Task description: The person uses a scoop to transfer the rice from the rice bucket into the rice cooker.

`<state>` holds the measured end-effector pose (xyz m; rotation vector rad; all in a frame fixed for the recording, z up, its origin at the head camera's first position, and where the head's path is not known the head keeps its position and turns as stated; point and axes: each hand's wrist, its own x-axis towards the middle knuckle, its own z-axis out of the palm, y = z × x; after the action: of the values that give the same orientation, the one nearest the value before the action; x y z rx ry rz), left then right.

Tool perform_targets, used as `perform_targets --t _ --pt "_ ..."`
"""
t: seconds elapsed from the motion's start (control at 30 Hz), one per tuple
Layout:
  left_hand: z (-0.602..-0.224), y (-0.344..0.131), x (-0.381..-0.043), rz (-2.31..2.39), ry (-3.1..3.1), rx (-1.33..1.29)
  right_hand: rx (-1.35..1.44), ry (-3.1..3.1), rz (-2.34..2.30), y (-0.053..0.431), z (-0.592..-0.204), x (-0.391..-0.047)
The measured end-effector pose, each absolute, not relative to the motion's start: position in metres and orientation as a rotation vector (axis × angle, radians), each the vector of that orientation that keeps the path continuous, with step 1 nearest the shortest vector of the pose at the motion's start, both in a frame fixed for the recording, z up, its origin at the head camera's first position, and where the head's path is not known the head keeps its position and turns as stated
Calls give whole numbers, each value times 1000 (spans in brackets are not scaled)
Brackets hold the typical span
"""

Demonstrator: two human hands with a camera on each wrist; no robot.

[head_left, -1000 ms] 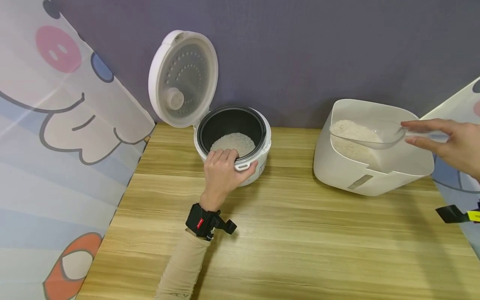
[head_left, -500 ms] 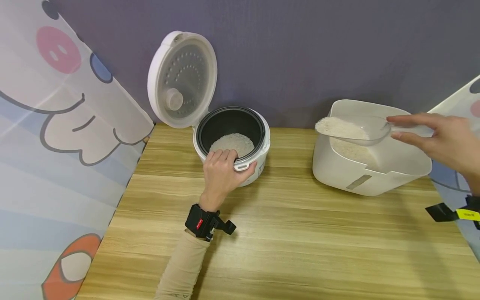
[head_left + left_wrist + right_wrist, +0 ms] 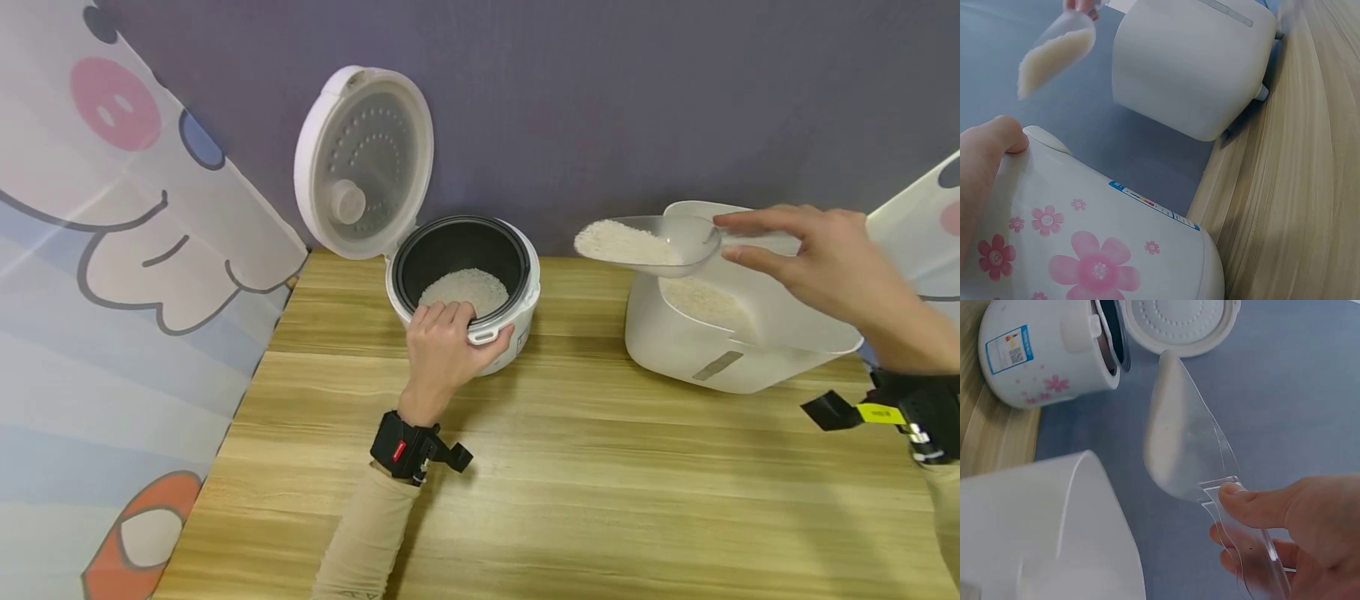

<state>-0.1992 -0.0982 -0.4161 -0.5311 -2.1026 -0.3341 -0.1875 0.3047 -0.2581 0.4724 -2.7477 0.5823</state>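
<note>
On the desk [image 3: 585, 492], the left hand [image 3: 441, 346] curls its fingers over the near rim of the rice cooker [image 3: 525, 323], thumb spread outside, apparently steadying it. The white bin [image 3: 663, 350] stands well apart to its right. The right hand [image 3: 836, 262], palm downward, pinches the handle of a clear scoop [image 3: 688, 242], whose rice-filled tip [image 3: 626, 243] hangs between bin and cooker. Carrying rice seems the step in hand; the next move likely calls for keeping the scoop level. Farthest back, the lid [image 3: 382, 162] stands raised.
</note>
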Motion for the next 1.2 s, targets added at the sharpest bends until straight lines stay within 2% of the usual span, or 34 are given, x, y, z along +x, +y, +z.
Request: perform_targets --t 0.57,1.2 --pt "-416 -95 -198 -342 -2081 -530 612 -2782 535 250 -240 -219" --pt "-415 -94 -197 -336 -2094 -531 669 -2705 508 210 -238 -223"
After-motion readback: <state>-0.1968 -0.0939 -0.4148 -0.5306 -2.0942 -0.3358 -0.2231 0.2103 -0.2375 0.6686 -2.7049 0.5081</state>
